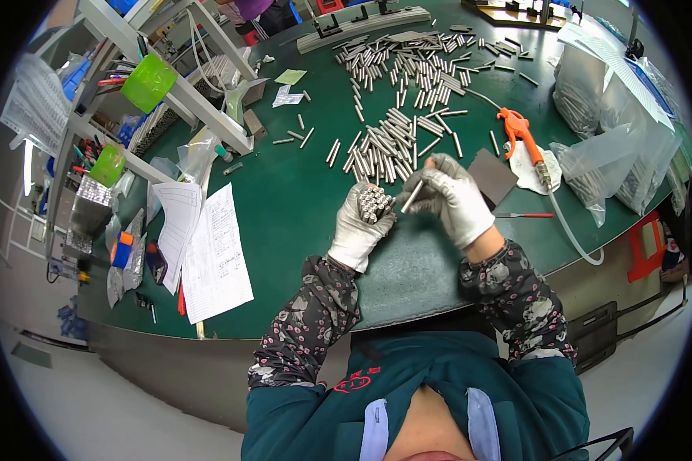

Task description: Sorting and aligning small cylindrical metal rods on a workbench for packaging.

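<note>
My left hand (359, 223), in a pale work glove, is wrapped round a bundle of metal pins (375, 203), their round ends facing up. Close beside it on the right, my gloved right hand (455, 198) pinches a single metal pin (412, 197), which tilts up to the right. Just beyond both hands lies a loose heap of the same silvery pins (384, 150) on the green table (284, 200). A larger spread of pins (407, 65) reaches toward the far side.
An orange air gun (521, 132) with a hose lies right, near a dark flat block (490, 177) and a red-handled tool (524, 216). Plastic bags of pins (580, 100) stand at the right edge. Papers (211, 253) and a shelf frame (200, 115) are left.
</note>
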A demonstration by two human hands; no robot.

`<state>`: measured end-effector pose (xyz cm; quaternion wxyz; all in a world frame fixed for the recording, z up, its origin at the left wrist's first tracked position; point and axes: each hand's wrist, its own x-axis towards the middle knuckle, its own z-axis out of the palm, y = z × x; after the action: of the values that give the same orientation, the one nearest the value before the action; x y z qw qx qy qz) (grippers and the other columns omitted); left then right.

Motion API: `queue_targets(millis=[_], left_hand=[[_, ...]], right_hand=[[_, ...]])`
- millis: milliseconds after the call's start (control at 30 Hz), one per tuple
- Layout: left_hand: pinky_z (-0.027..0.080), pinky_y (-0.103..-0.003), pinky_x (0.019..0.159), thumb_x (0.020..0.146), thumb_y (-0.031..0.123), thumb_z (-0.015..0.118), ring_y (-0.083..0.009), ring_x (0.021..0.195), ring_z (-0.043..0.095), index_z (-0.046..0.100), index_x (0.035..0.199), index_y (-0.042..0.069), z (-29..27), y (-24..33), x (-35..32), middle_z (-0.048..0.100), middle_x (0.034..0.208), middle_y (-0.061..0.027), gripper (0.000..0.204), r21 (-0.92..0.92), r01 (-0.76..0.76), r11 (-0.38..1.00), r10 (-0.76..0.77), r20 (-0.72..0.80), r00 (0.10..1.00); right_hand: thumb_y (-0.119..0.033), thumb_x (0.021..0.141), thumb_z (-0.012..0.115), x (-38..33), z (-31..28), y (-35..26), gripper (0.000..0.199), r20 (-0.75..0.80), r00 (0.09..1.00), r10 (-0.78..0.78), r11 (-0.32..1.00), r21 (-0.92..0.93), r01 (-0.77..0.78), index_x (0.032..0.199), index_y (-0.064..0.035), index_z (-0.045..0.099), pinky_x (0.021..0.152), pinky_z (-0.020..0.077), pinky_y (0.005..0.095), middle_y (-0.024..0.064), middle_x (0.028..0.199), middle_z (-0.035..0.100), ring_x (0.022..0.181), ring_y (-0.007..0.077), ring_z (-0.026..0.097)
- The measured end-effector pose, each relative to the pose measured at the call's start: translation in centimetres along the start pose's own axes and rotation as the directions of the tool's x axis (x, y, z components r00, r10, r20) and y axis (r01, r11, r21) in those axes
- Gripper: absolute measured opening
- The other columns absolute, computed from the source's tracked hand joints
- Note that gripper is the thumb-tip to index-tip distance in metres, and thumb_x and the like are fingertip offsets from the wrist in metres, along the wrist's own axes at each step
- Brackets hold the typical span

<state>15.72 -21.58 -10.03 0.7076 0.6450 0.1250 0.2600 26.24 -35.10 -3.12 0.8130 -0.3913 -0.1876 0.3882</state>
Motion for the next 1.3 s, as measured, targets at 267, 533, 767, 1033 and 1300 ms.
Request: queue_targets(millis=[267, 533, 767, 1033, 1300], left_hand=[[0.048, -0.021, 0.077, 0.070, -0.009, 0.067, -0.0074, 0.086, 0.056, 0.042, 0.119, 0.005, 0.2, 0.1, -0.1, 0.056, 0.096, 0.0003, 0.056, 0.093, -0.033, 0.995, 0.032, 0.011, 0.999], [0.049, -0.022, 0.076, 0.071, -0.006, 0.070, -0.0070, 0.084, 0.055, 0.046, 0.114, 0.008, -0.8, -1.6, 0.4, 0.056, 0.095, 0.0011, 0.051, -0.137, -0.132, 0.982, 0.143, 0.075, 0.987], [0.050, -0.024, 0.075, 0.073, -0.002, 0.071, -0.0081, 0.084, 0.056, 0.046, 0.113, 0.007, -0.3, -0.9, 0.4, 0.056, 0.096, 0.0002, 0.047, -0.173, -0.094, 0.980, 0.108, 0.072, 0.992], [0.047, -0.019, 0.072, 0.070, -0.008, 0.066, -0.0057, 0.080, 0.056, 0.045, 0.111, 0.005, 0.4, 0.6, -0.1, 0.056, 0.090, 0.0011, 0.048, 0.089, 0.014, 0.996, -0.015, 0.013, 1.000], [0.049, -0.021, 0.072, 0.070, -0.009, 0.067, -0.0071, 0.082, 0.057, 0.044, 0.114, 0.006, 0.5, 1.0, -0.2, 0.056, 0.093, 0.0006, 0.052, 0.061, 0.062, 0.996, -0.061, -0.015, 0.998]], right_hand=[[-0.014, 0.083, 0.057, -1.2, 0.1, 2.6, 0.014, 0.007, 0.995, -0.104, 0.888, -0.450, 0.096, 0.093, -0.0048, 0.055, 0.059, 0.0395, 0.0200, -0.0007, 0.075, 0.053, 0.065, 0.0066, 0.046], [-0.017, 0.075, 0.067, -2.0, 2.0, 4.0, 0.018, 0.087, 0.945, -0.316, 0.440, -0.869, 0.227, 0.085, -0.0032, 0.064, 0.062, 0.0497, 0.0275, 0.0112, 0.074, 0.065, 0.068, 0.0170, 0.064], [-0.021, 0.075, 0.069, -1.4, 2.4, 4.4, 0.019, 0.158, 0.896, -0.414, 0.268, -0.920, 0.287, 0.080, -0.0037, 0.064, 0.058, 0.0498, 0.0283, 0.0112, 0.071, 0.064, 0.064, 0.0189, 0.064], [-0.020, 0.085, 0.057, -0.7, 0.7, -1.5, 0.016, -0.085, 0.988, -0.127, 0.943, -0.320, 0.094, 0.092, -0.0078, 0.051, 0.042, 0.0398, 0.0204, 0.0052, 0.072, 0.060, 0.051, 0.0111, 0.052], [-0.020, 0.086, 0.054, -0.8, 0.2, 0.6, 0.012, -0.100, 0.986, 0.136, 0.989, -0.035, -0.140, 0.091, -0.0098, 0.050, 0.035, 0.0258, 0.0208, -0.0012, 0.065, 0.046, 0.044, 0.0080, 0.039]])
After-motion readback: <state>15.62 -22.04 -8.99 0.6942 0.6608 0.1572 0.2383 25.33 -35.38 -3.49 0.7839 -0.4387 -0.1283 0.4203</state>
